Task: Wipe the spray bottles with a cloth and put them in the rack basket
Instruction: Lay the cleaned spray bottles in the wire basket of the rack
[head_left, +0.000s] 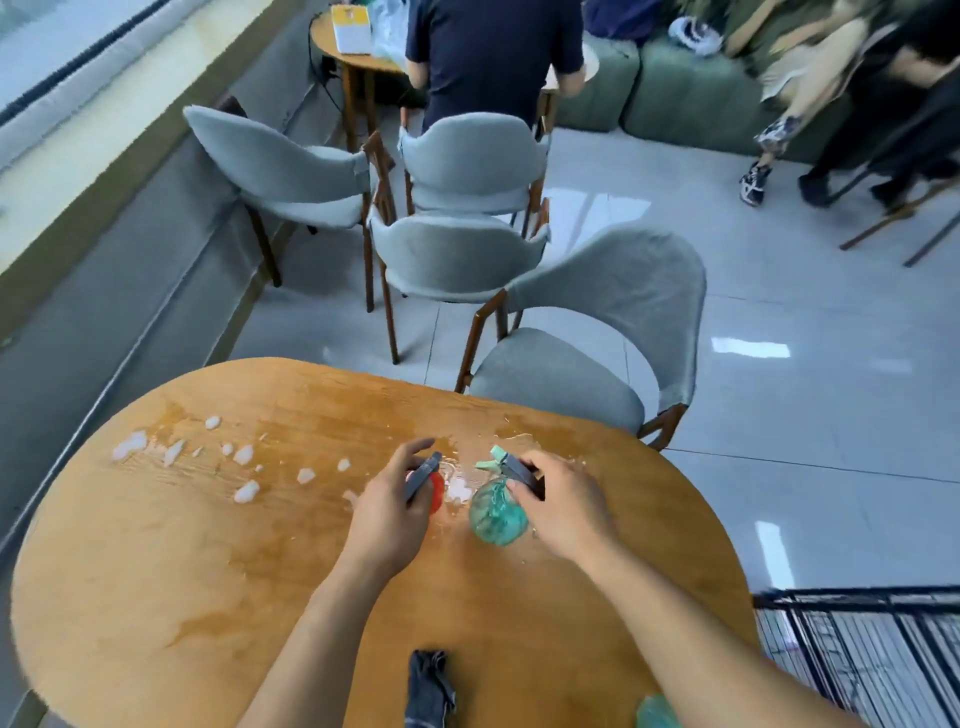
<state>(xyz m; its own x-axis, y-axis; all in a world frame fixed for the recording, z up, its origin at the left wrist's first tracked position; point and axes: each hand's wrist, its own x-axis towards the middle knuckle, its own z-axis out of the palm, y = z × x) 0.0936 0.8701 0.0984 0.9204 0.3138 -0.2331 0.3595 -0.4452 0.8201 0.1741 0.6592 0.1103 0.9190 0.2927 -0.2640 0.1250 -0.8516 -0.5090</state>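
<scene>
Two small round spray bottles stand on the wet wooden table (156, 571). My left hand (389, 514) grips the dark spray head of the red bottle (438, 492), which is mostly hidden behind the hand. My right hand (561, 509) holds the dark trigger head of the green bottle (496, 512). A dark grey cloth (428, 686) lies crumpled at the table's near edge, between my forearms. The black wire rack basket (862, 654) stands low at the right, beside the table.
Puddles and white foam patches (244, 462) spread over the table's far left. Another green object (657, 712) peeks in at the bottom edge. Grey chairs (597, 332) stand beyond the table. Other people are at the back by a second table and a green sofa.
</scene>
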